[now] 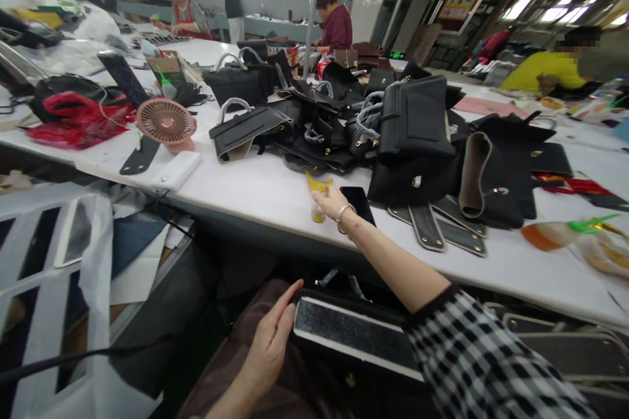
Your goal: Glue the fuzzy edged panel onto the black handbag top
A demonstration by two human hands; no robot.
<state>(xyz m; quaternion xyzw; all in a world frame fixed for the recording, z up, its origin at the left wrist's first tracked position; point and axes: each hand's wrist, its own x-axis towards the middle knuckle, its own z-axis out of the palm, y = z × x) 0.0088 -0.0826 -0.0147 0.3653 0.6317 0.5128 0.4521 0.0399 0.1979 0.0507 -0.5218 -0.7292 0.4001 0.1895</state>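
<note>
My right hand (330,200) reaches out over the white table (255,190) and grips a small yellow bottle (318,195) standing near the front edge. A silver bracelet is on that wrist, and a black phone (358,201) lies just right of it. My left hand (273,334) rests on my lap against the left end of a black bag (354,334) with a pale-edged base. Its fingers press the bag's side.
A heap of black handbags (373,124) and leather parts covers the table's middle. A pink fan (166,123) and red bag (78,119) sit left. Black straps (432,226) lie at right. Other people work at the far tables. A white crate (44,255) stands at left.
</note>
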